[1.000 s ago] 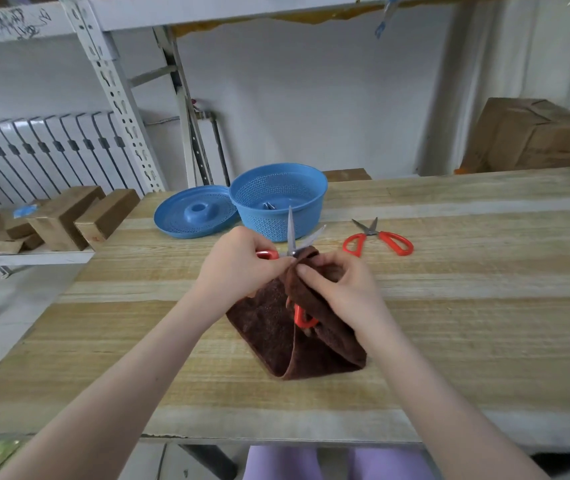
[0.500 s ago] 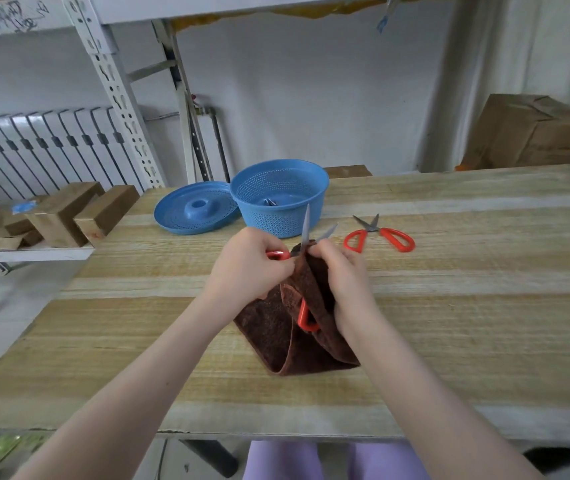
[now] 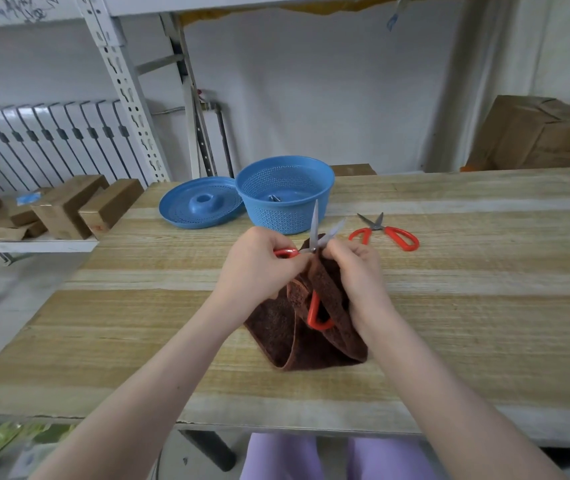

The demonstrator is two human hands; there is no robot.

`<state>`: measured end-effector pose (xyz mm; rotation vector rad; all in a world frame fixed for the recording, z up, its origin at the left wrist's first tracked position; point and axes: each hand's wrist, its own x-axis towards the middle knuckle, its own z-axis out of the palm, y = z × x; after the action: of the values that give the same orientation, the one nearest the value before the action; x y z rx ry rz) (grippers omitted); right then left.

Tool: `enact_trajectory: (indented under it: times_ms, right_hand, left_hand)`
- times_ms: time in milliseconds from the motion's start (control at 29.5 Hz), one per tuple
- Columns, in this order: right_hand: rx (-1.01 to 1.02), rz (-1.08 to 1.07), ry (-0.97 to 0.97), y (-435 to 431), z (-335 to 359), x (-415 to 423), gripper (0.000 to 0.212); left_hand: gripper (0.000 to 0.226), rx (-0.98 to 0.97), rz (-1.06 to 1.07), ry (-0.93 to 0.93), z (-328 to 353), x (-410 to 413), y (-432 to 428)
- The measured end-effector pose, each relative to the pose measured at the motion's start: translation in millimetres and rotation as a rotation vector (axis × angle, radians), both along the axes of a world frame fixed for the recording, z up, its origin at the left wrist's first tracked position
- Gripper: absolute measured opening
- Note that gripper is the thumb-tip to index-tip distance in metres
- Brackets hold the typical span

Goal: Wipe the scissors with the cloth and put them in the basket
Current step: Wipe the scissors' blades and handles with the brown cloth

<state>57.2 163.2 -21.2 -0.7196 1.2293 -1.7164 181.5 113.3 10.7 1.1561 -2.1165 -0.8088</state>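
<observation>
Surroundings: a blue perforated basket (image 3: 276, 220) stands on the wooden surface (image 3: 467, 306) beyond the hands, its blue lid (image 3: 200, 206) touching it on the left. A small metal item lies inside the basket; it is too small to identify. A second pair of red-handled scissors (image 3: 385, 231) lies flat just right of the basket. Wooden blocks (image 3: 69, 206) sit on a side shelf to the left, and a cardboard box (image 3: 539, 133) stands at far right. The hands hide the pivot of the held tool.

Item: the scissors (image 3: 314, 225) are held above the surface in front of the basket, blades spread in a narrow V pointing up and away. One red loop shows under the left hand (image 3: 259, 265); the other hangs down inside the folds of the brown cloth (image 3: 297, 334), whose lower end rests on the surface.

Fingers: the left fingers (image 3: 290, 268) are curled round the upper loop. The right hand (image 3: 356, 268) pinches the cloth at the blade base, apparently pressing it to the metal.
</observation>
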Motion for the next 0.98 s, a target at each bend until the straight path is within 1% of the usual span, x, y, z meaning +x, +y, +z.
enact_trajectory:
  times_ms: [102, 204, 305, 407, 441, 509, 577, 679, 814, 848, 984]
  right_hand:
    - [-0.043, 0.013, 0.036, 2, 3, -2, 0.046]
    - [-0.047, 0.007, 0.025, -1, 9, -5, 0.034]
    - [-0.027, -0.02, 0.01, 0, 7, -5, 0.03]
    - [-0.028, -0.008, 0.013, 3, 3, -5, 0.036]
    - [-0.029, -0.002, 0.018, 3, 5, -5, 0.034]
    - [-0.024, -0.02, 0.015, -1, 9, -7, 0.023]
    - [-0.013, -0.049, 0.001, -4, 13, -7, 0.017]
    - [0.0, -0.038, -0.056, -4, 11, -6, 0.021]
    - [0.005, -0.06, -0.037, -2, 7, -4, 0.017]
    - [0.003, -0.068, -0.035, -3, 9, -5, 0.018]
    - [-0.023, -0.059, -0.048, -3, 12, -8, 0.024]
  left_hand:
    - [0.04, 0.02, -0.001, 0.013, 2, -1, 1]
    - [0.04, -0.011, 0.003, 0.005, 3, -4, 0]
    - [0.039, -0.032, 0.0, -0.007, 4, -4, 0]
    - [0.041, 0.019, -0.016, 0.023, 4, -4, 1]
    - [0.042, 0.021, -0.017, 0.023, 5, -4, 1]
    - [0.04, -0.023, -0.006, -0.001, 6, -6, 2]
    - [0.038, -0.098, 0.014, -0.017, 10, -8, 2]
    - [0.037, -0.132, 0.022, -0.035, 15, -10, 3]
    - [0.038, -0.039, 0.003, -0.023, 12, -9, 3]
    - [0.039, -0.041, 0.007, -0.022, 12, -10, 4]
    - [0.041, -0.156, 0.029, -0.039, 12, -13, 7]
